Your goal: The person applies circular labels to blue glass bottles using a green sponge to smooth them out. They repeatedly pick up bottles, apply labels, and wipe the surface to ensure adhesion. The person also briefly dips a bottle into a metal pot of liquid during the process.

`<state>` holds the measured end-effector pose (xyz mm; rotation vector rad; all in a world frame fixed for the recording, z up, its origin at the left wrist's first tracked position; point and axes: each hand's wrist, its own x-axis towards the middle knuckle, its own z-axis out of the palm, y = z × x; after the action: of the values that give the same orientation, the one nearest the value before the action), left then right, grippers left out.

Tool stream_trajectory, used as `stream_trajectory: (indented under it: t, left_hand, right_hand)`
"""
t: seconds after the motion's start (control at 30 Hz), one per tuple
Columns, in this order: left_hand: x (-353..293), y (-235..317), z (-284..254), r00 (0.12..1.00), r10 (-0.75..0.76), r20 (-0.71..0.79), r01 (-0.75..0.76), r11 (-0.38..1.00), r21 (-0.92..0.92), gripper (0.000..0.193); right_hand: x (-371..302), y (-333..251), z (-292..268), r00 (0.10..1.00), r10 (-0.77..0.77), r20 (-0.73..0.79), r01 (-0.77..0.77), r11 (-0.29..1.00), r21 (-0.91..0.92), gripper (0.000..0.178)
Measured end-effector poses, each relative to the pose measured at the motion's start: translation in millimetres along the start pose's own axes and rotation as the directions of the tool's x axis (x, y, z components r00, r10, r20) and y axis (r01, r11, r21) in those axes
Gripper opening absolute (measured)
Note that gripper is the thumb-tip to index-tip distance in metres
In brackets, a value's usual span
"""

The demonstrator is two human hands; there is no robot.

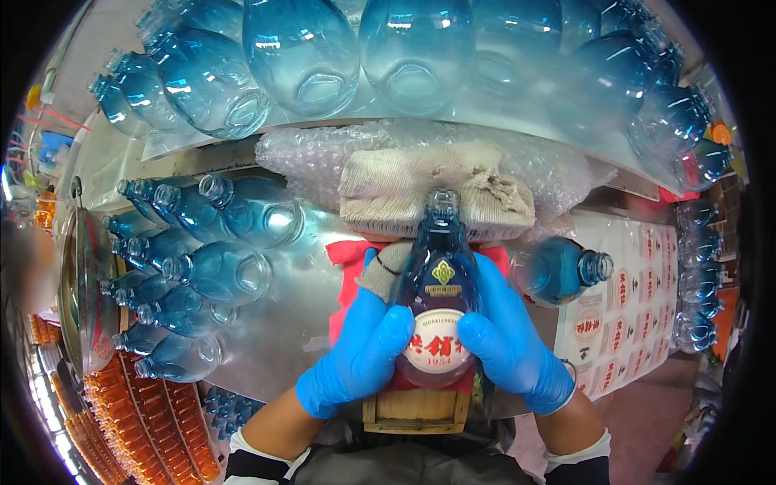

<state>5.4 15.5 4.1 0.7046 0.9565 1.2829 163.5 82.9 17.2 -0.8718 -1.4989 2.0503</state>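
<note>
A blue glass bottle [439, 279] lies between my gloved hands, its neck pointing away from me against a cloth-wrapped rest [388, 187]. On its body sit a round white label [437, 340] with red print and a small green-gold emblem [442, 272] above. My left hand [368, 347], in a blue glove, grips the bottle's left side, thumb at the label's edge. From the right, my right hand [505, 343] holds it the same way, thumb on the label's other edge. Fingers of both hands are partly hidden beneath. Grey cloth [384, 271] touches the bottle's left side.
Several blue bottles [218, 273] stand at left; larger ones [416, 56] line a raised shelf ahead. One bottle [562, 271] is right of my hands, beside a label sheet [618, 323]. Bubble wrap [307, 153] lies behind the rest. A wooden block [416, 412] is nearest me.
</note>
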Motion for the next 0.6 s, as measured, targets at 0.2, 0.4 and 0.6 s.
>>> stream_trajectory:
  t: [0.2, 0.4, 0.6]
  left_hand:
    - [-3.1, -12.5, -2.8, 0.999, -0.043, 0.001, 0.043, 0.997, -0.061, 0.078]
    - [-1.1, -12.7, -2.5, 0.998, -0.054, -0.017, 0.053, 0.996, -0.076, 0.074]
    - [8.0, 10.5, 1.0, 0.984, -0.164, -0.063, 0.159, 0.984, -0.082, 0.068]
  right_hand:
    - [-3.0, 3.5, 0.9, 1.0, 0.001, 0.007, -0.002, 0.997, 0.073, 0.072]
    - [-3.7, 13.6, 0.0, 0.996, -0.085, -0.023, 0.086, 0.996, 0.039, 0.066]
    - [-4.1, 19.0, 2.0, 0.986, -0.134, -0.097, 0.137, 0.99, 0.033, 0.064]
